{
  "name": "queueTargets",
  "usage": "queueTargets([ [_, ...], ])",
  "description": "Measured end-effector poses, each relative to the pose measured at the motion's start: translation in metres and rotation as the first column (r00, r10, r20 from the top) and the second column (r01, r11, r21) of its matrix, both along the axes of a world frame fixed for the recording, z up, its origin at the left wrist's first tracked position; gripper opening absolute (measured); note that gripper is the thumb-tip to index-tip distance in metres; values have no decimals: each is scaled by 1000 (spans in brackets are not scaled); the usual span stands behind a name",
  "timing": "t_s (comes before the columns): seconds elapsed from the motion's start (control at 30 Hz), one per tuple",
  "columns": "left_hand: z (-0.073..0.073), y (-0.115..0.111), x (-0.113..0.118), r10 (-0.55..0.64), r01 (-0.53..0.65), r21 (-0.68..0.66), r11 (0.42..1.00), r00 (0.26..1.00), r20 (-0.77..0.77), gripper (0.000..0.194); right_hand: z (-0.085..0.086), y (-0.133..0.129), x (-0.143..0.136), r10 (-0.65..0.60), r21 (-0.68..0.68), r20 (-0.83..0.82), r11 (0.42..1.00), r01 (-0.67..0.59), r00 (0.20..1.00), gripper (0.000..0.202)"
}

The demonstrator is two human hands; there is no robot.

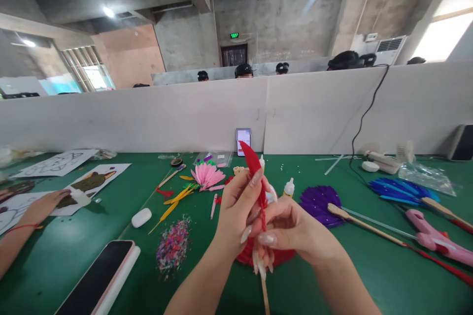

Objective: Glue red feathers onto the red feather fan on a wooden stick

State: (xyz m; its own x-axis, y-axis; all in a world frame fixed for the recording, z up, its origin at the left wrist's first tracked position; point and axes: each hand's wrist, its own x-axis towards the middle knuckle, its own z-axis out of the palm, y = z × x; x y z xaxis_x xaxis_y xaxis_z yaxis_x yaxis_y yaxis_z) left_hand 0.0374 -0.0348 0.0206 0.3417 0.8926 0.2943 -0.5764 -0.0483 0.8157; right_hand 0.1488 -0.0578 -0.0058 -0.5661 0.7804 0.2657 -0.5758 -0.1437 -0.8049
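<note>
A red strip (250,156), broad and pointed at the top and twisted like a cord lower down, stands upright between my hands. My left hand (236,206) is closed on its upper part, fingers pinched together. Lower down, my right hand (291,231) pinches the twisted section between thumb and fingers. Below the fingers a thin wooden stick (265,295) with a whitish upper end points toward me; how it is held is hidden. Behind my hands a red fan-like piece (284,257) lies on the table, mostly covered.
Purple fan (321,205), blue fan (402,191) and pink glue gun (432,234) lie right. Pink petals (207,176), confetti (173,248), a white case (141,217) and a phone (98,275) lie left. Another person's hand (46,206) is by a glue bottle (79,197). A white partition (185,118) stands behind.
</note>
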Motion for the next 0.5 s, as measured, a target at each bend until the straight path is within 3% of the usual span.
queueTargets([
  [0.2, 1, -6, 5, -9, 18, -83, 996, 995, 102, 20, -3, 0, 1, 130, 95, -87, 988, -121, 988, 24],
  [0.37, 9, -20, -2, -27, 27, 46, 999, 1000, 1, 23, -6, -6, -4, 165, 112, -102, 982, -154, 981, 18],
  [0.5, 6, -46, -21, 102, -74, 196, 978, 985, -139, 30, -7, -17, -16, 191, 102, -47, 977, -186, 980, 26],
])
